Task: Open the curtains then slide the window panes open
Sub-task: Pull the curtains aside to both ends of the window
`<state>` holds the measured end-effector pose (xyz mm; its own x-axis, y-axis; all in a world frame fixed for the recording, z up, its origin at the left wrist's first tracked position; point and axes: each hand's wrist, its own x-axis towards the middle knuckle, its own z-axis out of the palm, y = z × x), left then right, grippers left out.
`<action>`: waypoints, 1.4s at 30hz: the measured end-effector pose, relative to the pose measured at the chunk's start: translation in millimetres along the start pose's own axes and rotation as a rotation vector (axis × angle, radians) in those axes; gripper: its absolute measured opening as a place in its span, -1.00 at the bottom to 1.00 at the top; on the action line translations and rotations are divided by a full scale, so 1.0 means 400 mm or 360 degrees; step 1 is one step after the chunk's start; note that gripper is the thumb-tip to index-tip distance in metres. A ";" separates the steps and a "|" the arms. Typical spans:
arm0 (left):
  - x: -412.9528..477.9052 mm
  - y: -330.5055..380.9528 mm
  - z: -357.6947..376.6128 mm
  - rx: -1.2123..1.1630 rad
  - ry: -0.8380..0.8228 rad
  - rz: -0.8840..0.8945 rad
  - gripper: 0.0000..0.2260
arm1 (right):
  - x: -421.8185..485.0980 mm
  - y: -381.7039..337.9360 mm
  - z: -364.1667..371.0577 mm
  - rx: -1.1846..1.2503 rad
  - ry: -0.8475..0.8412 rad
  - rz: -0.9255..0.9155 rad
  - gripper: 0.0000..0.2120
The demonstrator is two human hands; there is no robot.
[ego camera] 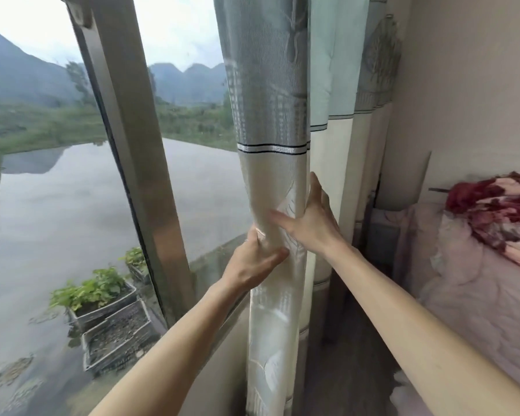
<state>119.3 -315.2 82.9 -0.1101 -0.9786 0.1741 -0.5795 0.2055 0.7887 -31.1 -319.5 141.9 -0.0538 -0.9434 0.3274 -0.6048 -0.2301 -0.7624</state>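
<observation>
Beyond the silver-framed window pane (138, 163), the bunched grey-and-cream woven curtain (275, 175) is gripped by the left hand (252, 262) and pressed by the open-fingered right hand (309, 217), apparently to gather it aside.

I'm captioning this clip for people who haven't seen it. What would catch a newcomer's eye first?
Two bare arms reach up the middle: the left hand and the right hand both press on a gathered curtain, grey-blue above and cream below. To the left, the metal window frame slants across a view of still water, with green hills and mountains behind. At the right edge, a red patterned blanket lies on pale pink bedding.
</observation>
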 end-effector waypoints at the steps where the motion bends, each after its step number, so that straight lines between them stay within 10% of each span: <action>1: 0.059 -0.002 0.030 0.0002 -0.0019 0.0000 -0.34 | 0.050 0.031 -0.003 0.0047 0.0051 0.0000 0.19; 9: 0.431 0.039 0.185 0.0066 -0.0016 0.0143 -0.60 | 0.349 0.191 -0.065 0.0141 0.0278 0.0089 -0.42; 17: 0.776 0.128 0.334 0.0090 0.0016 0.0339 -0.73 | 0.650 0.353 -0.141 0.0111 0.0636 0.0074 -0.27; 42: 1.719 0.350 0.766 -0.0058 0.0195 0.0428 -0.85 | 1.539 0.829 -0.440 0.0094 0.0430 0.0106 -0.47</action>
<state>-285.0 -963.5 132.1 -0.1563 -0.8805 0.4476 -0.5131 0.4596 0.7249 -404.8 -934.6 188.9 -0.3065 -0.8608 0.4064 -0.5458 -0.1908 -0.8159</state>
